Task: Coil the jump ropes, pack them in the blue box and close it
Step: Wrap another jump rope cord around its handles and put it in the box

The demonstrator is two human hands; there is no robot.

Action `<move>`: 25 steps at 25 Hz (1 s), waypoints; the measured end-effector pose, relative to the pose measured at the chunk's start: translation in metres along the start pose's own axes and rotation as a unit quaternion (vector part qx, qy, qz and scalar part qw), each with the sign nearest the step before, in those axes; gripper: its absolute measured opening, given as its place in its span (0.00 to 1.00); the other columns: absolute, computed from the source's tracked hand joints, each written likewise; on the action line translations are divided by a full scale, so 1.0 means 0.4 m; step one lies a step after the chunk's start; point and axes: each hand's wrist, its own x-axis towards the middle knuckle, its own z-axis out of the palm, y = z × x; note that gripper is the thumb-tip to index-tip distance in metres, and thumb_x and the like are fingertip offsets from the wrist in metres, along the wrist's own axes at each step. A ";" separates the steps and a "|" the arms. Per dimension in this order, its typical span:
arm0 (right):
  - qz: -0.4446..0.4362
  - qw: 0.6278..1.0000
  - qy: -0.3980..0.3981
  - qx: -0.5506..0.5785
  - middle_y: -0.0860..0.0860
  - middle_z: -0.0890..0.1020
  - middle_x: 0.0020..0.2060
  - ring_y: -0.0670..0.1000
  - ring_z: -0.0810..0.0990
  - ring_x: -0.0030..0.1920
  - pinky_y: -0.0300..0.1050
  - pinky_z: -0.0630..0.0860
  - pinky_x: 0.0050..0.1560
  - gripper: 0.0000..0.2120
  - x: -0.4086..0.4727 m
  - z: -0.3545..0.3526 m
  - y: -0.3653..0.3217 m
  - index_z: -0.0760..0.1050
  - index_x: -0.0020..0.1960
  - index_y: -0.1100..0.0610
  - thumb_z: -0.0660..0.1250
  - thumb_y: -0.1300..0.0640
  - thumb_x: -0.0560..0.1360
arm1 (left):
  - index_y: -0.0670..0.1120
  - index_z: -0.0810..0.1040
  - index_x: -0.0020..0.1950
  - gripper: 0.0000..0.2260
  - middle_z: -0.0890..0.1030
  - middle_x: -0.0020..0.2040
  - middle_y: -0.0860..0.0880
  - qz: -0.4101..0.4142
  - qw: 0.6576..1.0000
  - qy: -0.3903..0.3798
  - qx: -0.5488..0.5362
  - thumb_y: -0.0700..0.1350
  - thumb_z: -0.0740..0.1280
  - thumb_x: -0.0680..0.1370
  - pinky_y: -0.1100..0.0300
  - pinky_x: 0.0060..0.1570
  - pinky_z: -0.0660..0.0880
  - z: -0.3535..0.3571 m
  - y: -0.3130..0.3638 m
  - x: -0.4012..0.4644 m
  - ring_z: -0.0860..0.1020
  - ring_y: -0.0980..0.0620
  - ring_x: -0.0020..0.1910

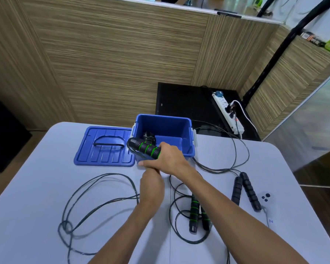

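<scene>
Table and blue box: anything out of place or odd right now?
One oddity: the all-black-handled rope's cord loops off the table's far edge toward the power strip, where it could snag. Otherwise the blue box sits upright, its lid flat beside it.

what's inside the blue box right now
Inside the open blue plastic box, a black coiled rope bundle lies at the left end; the rest of the visible floor is bare. The near part is hidden by the right hand holding green-striped black handles.

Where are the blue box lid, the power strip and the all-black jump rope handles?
blue box lid (105,147): head view, on its moulded handle.
power strip (228,113): head view, mid body.
all-black jump rope handles (250,191): head view, right handle's foam grip.
</scene>
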 end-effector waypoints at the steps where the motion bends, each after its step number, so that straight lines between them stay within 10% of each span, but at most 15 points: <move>1: 0.009 1.000 -0.009 0.024 0.47 0.73 0.41 0.51 0.74 0.43 0.41 0.65 0.32 0.33 0.002 0.001 -0.002 0.69 0.50 0.54 0.75 0.30 0.63 | 0.37 0.70 0.66 0.15 0.79 0.50 0.41 0.022 1.000 -0.001 -0.007 0.38 0.52 0.82 0.65 0.36 0.69 0.004 0.013 -0.006 0.77 0.45 0.45; 4: 0.033 0.999 -0.009 0.032 0.48 0.74 0.40 0.52 0.75 0.43 0.43 0.66 0.33 0.28 0.019 -0.001 0.002 0.70 0.49 0.55 0.76 0.36 0.65 | 0.37 0.67 0.69 0.16 0.78 0.57 0.40 0.068 0.997 -0.035 0.015 0.37 0.52 0.83 0.66 0.39 0.69 0.004 0.025 -0.027 0.77 0.45 0.50; 12: 0.009 0.999 -0.029 0.014 0.50 0.74 0.36 0.53 0.74 0.36 0.43 0.69 0.33 0.07 0.032 -0.016 0.035 0.72 0.44 0.54 0.70 0.58 0.70 | 0.46 0.66 0.60 0.11 0.74 0.39 0.48 0.230 0.954 -0.115 0.156 0.47 0.49 0.84 0.53 0.35 0.66 -0.043 -0.048 -0.002 0.72 0.46 0.36; 19: -0.143 0.982 -0.107 -0.062 0.51 0.79 0.38 0.51 0.77 0.39 0.49 0.77 0.39 0.10 -0.050 -0.038 0.027 0.71 0.47 0.49 0.71 0.56 0.70 | 0.48 0.73 0.53 0.07 0.76 0.48 0.49 0.272 0.896 -0.256 0.240 0.46 0.56 0.83 0.55 0.50 0.70 -0.128 -0.085 0.136 0.75 0.49 0.48; 25: -0.222 0.948 -0.113 -0.196 0.55 0.77 0.42 0.59 0.71 0.38 0.50 0.65 0.33 0.25 -0.151 0.018 0.042 0.55 0.60 0.50 0.68 0.59 0.73 | 0.45 0.81 0.39 0.08 0.77 0.34 0.50 0.216 0.847 -0.369 0.316 0.46 0.68 0.77 0.65 0.34 0.70 -0.218 0.005 0.234 0.72 0.55 0.33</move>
